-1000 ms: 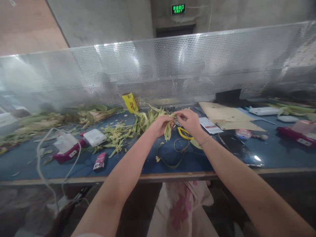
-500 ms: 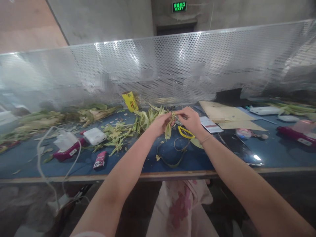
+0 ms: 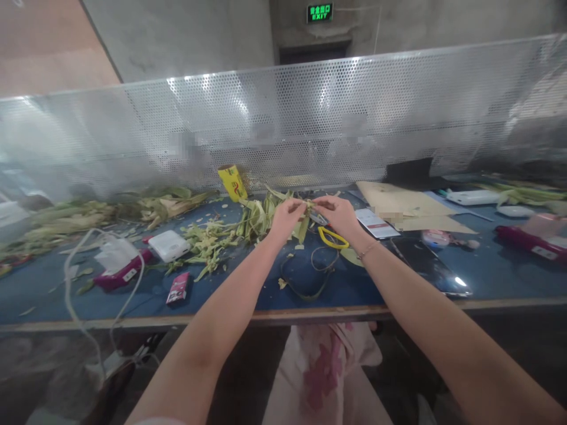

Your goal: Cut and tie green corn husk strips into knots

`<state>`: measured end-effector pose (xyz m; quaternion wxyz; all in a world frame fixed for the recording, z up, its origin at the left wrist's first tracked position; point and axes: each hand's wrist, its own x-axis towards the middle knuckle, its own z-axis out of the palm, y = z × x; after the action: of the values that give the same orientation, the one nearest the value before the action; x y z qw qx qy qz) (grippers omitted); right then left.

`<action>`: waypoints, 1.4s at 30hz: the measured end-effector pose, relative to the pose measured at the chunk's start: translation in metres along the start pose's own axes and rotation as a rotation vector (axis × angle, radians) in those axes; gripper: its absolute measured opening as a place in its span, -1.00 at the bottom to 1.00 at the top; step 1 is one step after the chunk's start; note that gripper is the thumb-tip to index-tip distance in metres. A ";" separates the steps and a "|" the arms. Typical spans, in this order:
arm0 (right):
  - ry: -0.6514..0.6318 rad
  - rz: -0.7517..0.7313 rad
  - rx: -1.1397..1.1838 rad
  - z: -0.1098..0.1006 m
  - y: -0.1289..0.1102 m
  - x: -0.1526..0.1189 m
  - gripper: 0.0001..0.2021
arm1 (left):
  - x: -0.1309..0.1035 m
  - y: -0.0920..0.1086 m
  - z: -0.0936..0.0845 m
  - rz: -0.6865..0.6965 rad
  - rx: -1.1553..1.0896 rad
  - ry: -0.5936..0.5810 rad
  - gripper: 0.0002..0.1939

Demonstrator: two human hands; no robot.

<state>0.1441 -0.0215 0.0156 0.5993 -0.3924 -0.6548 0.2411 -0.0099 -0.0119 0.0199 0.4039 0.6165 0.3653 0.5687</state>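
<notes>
Blue worktop, pinched leafy piece
Left hand and right hand grip it between their fingertips, toward the far edge.

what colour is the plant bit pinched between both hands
The plant bit is pale yellowish green; it shows in the head view, the only one here.

Blue tbl w/ leaves, tan paper, pink pkt.

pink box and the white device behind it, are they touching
Apart: the head view shows blue tabletop between the pink box and the white device.
</notes>
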 end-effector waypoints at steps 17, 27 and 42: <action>-0.024 0.041 0.055 0.004 0.002 -0.001 -0.78 | 0.006 -0.010 -0.001 0.055 -0.139 0.032 -0.78; 0.040 0.092 0.220 0.004 0.005 0.004 -0.69 | 0.000 -0.005 0.005 0.100 -0.127 -0.033 -0.72; 0.035 0.071 0.152 0.002 0.001 0.000 -0.82 | -0.003 -0.002 0.005 0.143 -0.029 -0.008 -0.80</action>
<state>0.1422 -0.0207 0.0149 0.6299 -0.3730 -0.6096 0.3041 -0.0051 -0.0141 0.0164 0.3725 0.6374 0.3104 0.5989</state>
